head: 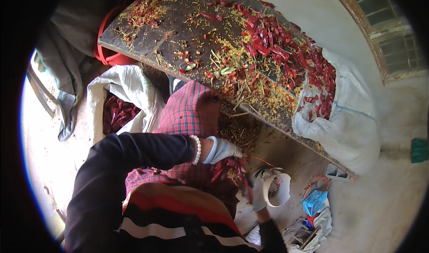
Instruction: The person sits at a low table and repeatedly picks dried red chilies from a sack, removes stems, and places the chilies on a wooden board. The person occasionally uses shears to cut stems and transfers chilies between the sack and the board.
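Observation:
My left hand [225, 151], in a pale glove below a white bead bracelet, grips a bunch of dried red chili peppers [228, 169] over my lap. To its lower right is my right hand [258, 195], also gloved and blurred. A long dark red pepper [248, 190] lies along the fingers of that hand; blur hides whether they are closed on it. A red checked cloth [187, 115] covers my legs. Just beyond the right hand stands a white bucket [281, 190], its contents unclear.
Across the front runs a dark tabletop [174, 28] strewn with chilies [268, 38], yellow seeds and stems. At its right end a white woven sack [355, 129] spills chilies. Another open sack [134, 82] of chilies stands left, near a red tub [99, 48]. A blue plastic basket [314, 202] sits at lower right.

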`<action>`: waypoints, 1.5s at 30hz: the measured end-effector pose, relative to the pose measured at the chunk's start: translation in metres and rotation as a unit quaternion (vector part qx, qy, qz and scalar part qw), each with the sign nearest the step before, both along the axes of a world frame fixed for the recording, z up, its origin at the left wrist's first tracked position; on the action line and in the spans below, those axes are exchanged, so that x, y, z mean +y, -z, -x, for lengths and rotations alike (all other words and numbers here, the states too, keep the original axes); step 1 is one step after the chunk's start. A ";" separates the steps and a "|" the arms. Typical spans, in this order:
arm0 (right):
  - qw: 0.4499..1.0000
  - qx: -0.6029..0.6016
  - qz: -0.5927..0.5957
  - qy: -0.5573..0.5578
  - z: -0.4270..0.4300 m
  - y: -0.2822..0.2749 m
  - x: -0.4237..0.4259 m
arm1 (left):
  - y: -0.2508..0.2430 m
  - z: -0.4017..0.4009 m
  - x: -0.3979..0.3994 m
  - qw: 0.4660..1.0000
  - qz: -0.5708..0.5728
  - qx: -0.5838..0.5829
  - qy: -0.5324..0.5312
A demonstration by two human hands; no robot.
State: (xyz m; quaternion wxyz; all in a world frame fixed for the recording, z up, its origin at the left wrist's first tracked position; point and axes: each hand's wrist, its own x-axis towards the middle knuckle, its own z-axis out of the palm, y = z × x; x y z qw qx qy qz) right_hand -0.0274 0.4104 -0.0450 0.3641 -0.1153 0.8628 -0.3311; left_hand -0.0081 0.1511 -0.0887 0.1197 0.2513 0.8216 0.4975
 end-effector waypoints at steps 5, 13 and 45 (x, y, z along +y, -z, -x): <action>0.992 0.054 0.103 0.039 -0.033 0.016 0.016 | -0.010 0.003 0.004 0.998 0.031 -0.002 0.056; 0.921 0.379 -0.088 0.026 0.104 0.011 -0.045 | -0.025 -0.009 0.005 0.960 -0.216 0.126 -0.123; 0.890 0.354 0.288 -0.026 0.325 0.048 -0.233 | 0.073 -0.259 -0.260 0.448 -0.437 -0.008 -0.780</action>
